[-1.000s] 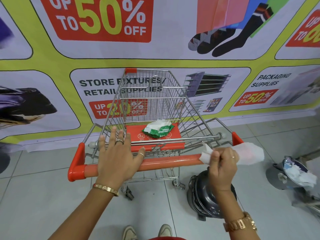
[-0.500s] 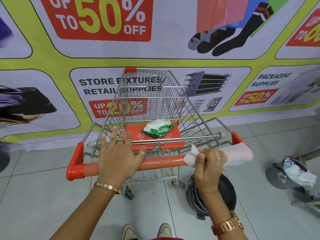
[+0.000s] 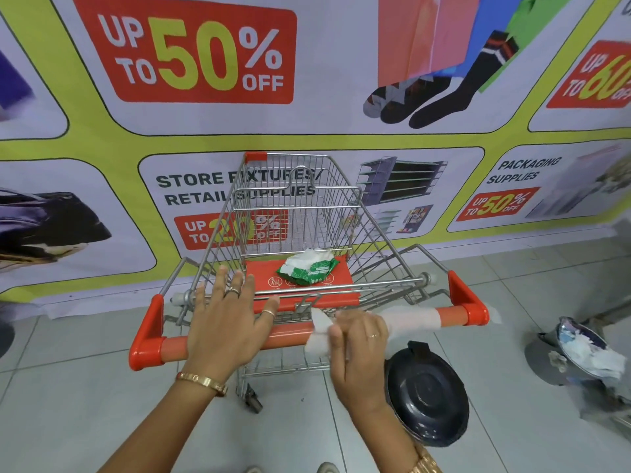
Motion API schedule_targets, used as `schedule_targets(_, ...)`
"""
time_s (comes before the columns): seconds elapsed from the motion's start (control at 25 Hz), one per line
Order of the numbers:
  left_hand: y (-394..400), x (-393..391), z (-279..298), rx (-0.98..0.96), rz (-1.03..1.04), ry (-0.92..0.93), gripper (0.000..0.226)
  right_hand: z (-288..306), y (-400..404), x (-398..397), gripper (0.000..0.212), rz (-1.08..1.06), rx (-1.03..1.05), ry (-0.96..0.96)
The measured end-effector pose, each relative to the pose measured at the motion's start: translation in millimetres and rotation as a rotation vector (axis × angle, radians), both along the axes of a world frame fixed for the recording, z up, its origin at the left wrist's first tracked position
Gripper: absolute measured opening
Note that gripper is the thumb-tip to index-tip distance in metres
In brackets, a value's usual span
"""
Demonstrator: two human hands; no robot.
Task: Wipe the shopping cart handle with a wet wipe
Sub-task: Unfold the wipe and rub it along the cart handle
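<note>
On the orange handle (image 3: 286,336) our left hand (image 3: 227,331) rests flat and open, while our right hand (image 3: 356,343) pinches the wet wipe (image 3: 406,317) draped along the bar's right part, and we think this loose cloth could slip off.
</note>
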State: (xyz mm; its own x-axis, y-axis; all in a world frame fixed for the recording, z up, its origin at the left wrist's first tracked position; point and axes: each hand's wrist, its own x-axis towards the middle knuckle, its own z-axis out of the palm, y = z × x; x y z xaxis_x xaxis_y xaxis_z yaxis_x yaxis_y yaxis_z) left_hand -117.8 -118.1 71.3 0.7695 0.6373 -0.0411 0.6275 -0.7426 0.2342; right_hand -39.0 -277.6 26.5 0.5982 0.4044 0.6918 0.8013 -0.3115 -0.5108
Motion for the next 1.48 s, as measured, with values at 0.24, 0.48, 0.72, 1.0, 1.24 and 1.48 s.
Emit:
schedule_targets(0.24, -2.2, 1.0, -1.3, 0.011, 0.024, -0.030, 0.069, 10.6, -72.8, 60.5, 0.035, -0.261, -0.046, 0.081)
schedule_targets(0.48, -3.3, 3.6, -1.1, 0.029, 0.020, -0.020, 0.068, 19.4, -96.5, 90.5, 0.034, -0.431, -0.144, 0.006)
schedule_targets(0.72, -6.5, 3.0, -0.6, 0.050, 0.024, -0.016, 0.067, 6.8, -80.1, 79.6, 0.031, -0.424, -0.098, 0.012)
schedule_targets(1.0, -6.7, 3.9, 0.0, 0.039, 0.025, -0.025, 0.064, -6.8, 6.9, 15.7, 0.037, -0.295, -0.182, -0.168)
schedule_targets(1.24, -3.8, -1.6, 4.9, -0.055, 0.032, -0.069, 0.062, 4.1, -13.2, 26.2, 0.048, -0.110, -0.288, -0.309)
schedule_targets(1.48, -15.3, 0.3, 6.2, -0.014, 0.002, -0.049, 0.066, 25.7, -46.3, 57.6, 0.035, -0.413, -0.367, -0.040)
